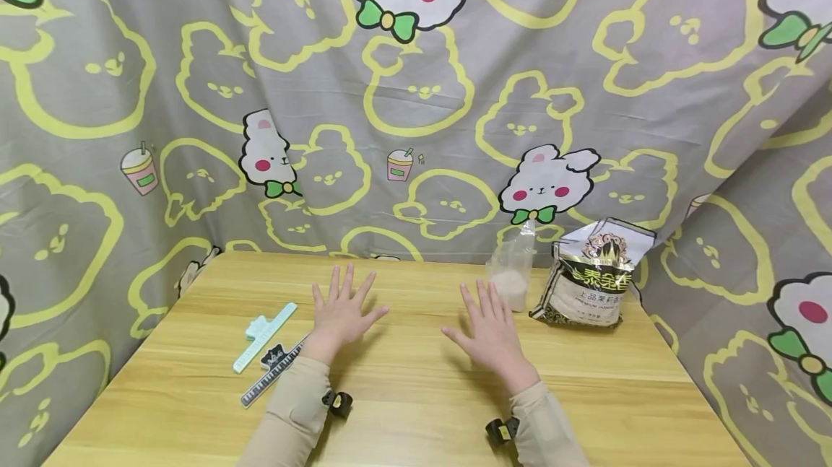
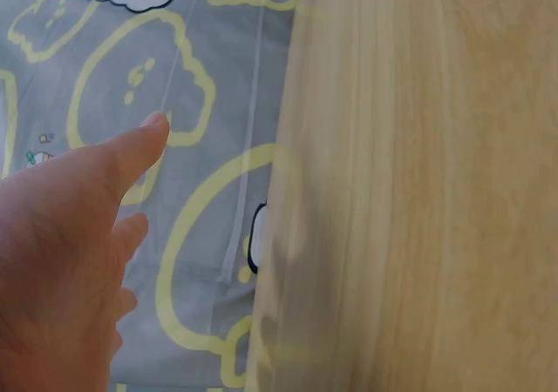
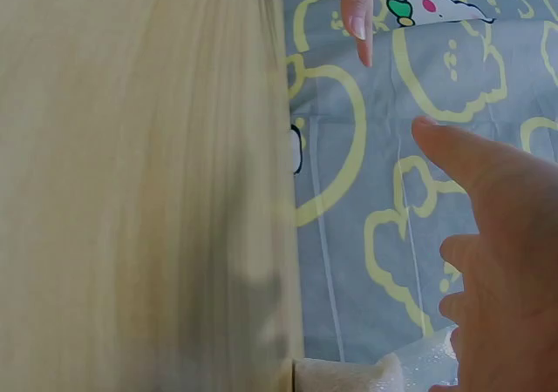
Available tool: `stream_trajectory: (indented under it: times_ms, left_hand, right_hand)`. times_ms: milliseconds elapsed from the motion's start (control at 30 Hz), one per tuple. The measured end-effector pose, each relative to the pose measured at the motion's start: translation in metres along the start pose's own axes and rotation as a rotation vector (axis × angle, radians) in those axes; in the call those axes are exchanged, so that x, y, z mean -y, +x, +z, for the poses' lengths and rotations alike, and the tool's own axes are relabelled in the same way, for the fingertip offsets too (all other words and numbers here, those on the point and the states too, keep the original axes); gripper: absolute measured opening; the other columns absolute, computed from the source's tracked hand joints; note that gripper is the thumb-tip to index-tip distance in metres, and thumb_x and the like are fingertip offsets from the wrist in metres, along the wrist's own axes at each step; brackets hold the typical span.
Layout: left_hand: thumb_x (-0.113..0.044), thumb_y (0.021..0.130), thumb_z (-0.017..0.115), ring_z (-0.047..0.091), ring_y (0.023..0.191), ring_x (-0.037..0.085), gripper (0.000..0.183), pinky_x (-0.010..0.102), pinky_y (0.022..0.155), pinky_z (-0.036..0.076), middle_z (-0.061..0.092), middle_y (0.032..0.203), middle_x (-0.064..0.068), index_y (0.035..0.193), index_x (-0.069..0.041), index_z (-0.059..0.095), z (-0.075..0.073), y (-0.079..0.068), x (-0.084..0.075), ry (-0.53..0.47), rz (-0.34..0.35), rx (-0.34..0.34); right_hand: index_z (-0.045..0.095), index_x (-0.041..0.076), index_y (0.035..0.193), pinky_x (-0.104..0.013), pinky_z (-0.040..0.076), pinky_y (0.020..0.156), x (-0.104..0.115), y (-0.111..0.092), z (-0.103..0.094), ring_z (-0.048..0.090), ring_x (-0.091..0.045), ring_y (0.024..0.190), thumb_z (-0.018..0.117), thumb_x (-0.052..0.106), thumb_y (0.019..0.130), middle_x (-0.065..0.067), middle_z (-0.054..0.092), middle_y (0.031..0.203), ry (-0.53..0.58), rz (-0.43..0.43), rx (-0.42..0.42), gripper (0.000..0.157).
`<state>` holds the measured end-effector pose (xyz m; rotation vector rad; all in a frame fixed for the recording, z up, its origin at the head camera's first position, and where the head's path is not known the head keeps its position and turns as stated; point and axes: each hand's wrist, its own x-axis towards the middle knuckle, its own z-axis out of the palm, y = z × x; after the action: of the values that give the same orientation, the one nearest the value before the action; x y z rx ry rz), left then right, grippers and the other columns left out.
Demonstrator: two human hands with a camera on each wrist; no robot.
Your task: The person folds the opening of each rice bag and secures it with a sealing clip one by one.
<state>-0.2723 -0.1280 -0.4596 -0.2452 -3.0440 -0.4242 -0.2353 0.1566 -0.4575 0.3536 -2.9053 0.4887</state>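
Head view: my right fingers spread nearly straight, holding nothing. Clear bag stood upright on bench, just beyond and right of their tips; couldn't tell if touching. Left fingers likewise spread, empty, farther from bag, nearer black-and-white clip, which lay diagonally.

Here's the black clip, its far end lost behind the wrist of the left hand, while the right hand covers the lower left of the clear bag (cropped by the bottom of the right wrist view, too)! Over on the printed bag, the tiniest lettering defies reading, and the head view's bottom edge slices off both sleeves.
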Motion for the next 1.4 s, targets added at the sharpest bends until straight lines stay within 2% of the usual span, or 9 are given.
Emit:
stream_trajectory:
  times_ms: [333,600,933,1167,1400]
  left_hand:
    - [-0.076,0.089,0.035,-0.016,0.150,0.034,0.079,0.069,0.111,-0.016,-0.007,0.164,0.008,0.155,-0.038,0.011,-0.005,0.000,-0.007,-0.001,0.012,-0.019]
    - [-0.078,0.088,0.033,-0.013,0.151,0.034,0.081,0.071,0.113,-0.009,-0.003,0.165,0.008,0.156,-0.038,0.011,-0.006,0.002,-0.016,0.000,0.037,-0.035]
    - [-0.075,0.089,0.037,-0.007,0.152,0.033,0.079,0.069,0.115,-0.005,0.004,0.165,0.007,0.155,-0.037,0.017,-0.008,-0.001,-0.035,-0.031,0.095,-0.091]
    - [-0.067,0.090,0.049,0.000,0.153,0.033,0.076,0.069,0.116,0.000,0.016,0.164,0.008,0.154,-0.034,0.025,-0.007,0.000,-0.050,-0.040,0.133,-0.140]
    - [-0.070,0.089,0.048,0.007,0.153,0.032,0.077,0.068,0.116,0.006,0.023,0.162,0.007,0.153,-0.031,0.029,-0.004,0.001,-0.061,-0.025,0.180,-0.168]
  right_hand:
    - [0.014,0.022,0.157,-0.064,0.009,0.118,-0.003,0.002,-0.009,-0.001,-0.037,0.152,0.055,0.065,0.088,-0.013,0.004,0.165,0.013,0.011,-0.044,0.092]
    - [0.019,0.018,0.156,-0.066,0.011,0.117,-0.006,0.002,-0.025,0.005,-0.041,0.151,0.059,0.060,0.088,-0.017,0.011,0.163,0.001,0.003,-0.126,0.090]
    - [0.016,0.022,0.157,-0.062,0.006,0.119,-0.021,0.003,-0.040,0.002,-0.040,0.151,0.056,0.061,0.090,-0.016,0.006,0.164,0.025,0.042,-0.175,0.088]
    - [0.018,0.021,0.157,-0.062,0.003,0.119,-0.029,0.001,-0.049,-0.001,-0.038,0.152,0.057,0.060,0.090,-0.017,0.006,0.164,0.056,0.079,-0.187,0.087]
    - [0.020,0.017,0.156,-0.065,0.007,0.118,-0.035,0.001,-0.056,0.003,-0.042,0.150,0.059,0.056,0.090,-0.021,0.011,0.162,0.056,0.091,-0.237,0.086]
